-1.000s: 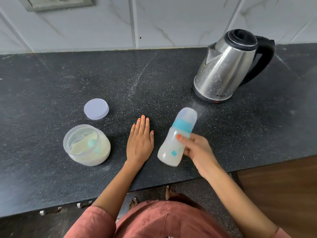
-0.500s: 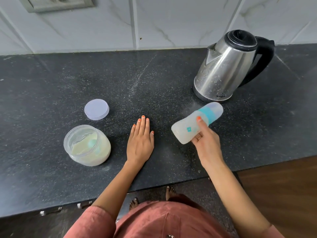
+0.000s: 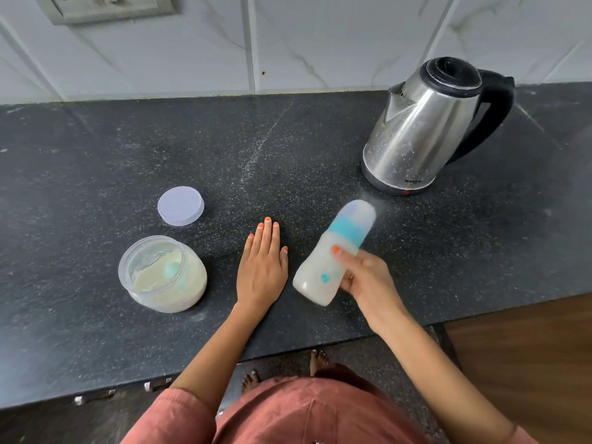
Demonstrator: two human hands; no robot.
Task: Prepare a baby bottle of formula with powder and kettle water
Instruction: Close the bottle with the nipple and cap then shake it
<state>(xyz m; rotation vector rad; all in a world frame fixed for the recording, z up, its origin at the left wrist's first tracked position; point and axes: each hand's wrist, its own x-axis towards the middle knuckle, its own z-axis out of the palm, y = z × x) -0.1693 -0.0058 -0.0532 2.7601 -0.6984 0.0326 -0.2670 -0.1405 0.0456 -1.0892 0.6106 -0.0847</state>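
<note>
My right hand (image 3: 363, 277) grips a capped baby bottle (image 3: 323, 264) with a teal collar, held above the counter and tilted with its cap pointing up and to the right. The bottle is blurred and holds milky white liquid. My left hand (image 3: 262, 267) rests flat on the black counter (image 3: 96, 149), fingers straight, just left of the bottle. An open clear jar of pale powder (image 3: 163, 277) with a teal scoop inside stands at the left. Its lilac lid (image 3: 181, 205) lies behind it. A steel kettle (image 3: 426, 129) with a black handle stands at the back right.
A tiled wall with a socket plate (image 3: 109, 6) runs behind the counter. The counter's front edge passes below my hands, with a wooden floor (image 3: 528, 347) at the lower right. My feet show beneath the edge.
The bottle has swung in my right hand: tilted steeply a second ago, nearly level and higher half a second ago, now steep again and lower. My left hand has stayed flat.
</note>
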